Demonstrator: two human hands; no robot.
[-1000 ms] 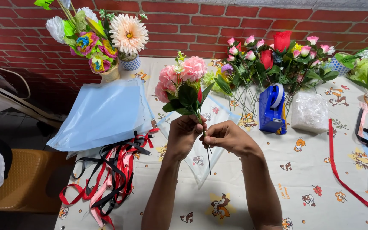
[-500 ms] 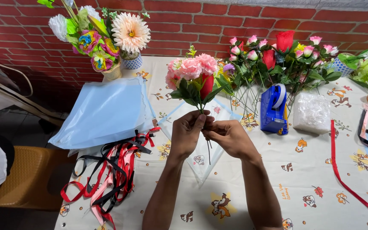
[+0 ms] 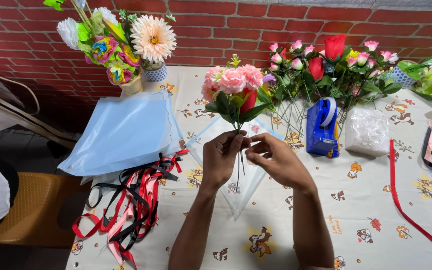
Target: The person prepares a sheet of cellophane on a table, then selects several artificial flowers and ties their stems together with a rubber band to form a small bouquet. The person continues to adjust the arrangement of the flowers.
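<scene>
The posy (image 3: 233, 95) had come upright: a second before, it leaned toward the left edge of the tabletop (image 3: 376, 210), and now its pink heads and one red bud stood straight above the hands, held in the air over the middle of the tabletop. The left hand (image 3: 221, 157) was closed around the stems just under the leaves. The right hand (image 3: 276, 160) had drawn in beside it, fingers narrowed to a pinch on the same stems. So the bunch looked gathered and squared up, the stems in line. Under the hands lay a clear cone wrap (image 3: 241, 187), flat and untouched. Further out sat a blue tape dispenser (image 3: 322, 127) toward the far edge, loose flowers (image 3: 326, 70) behind it, blue sheets (image 3: 126, 132) and tangled ribbons (image 3: 131, 205) by the left edge.
</scene>
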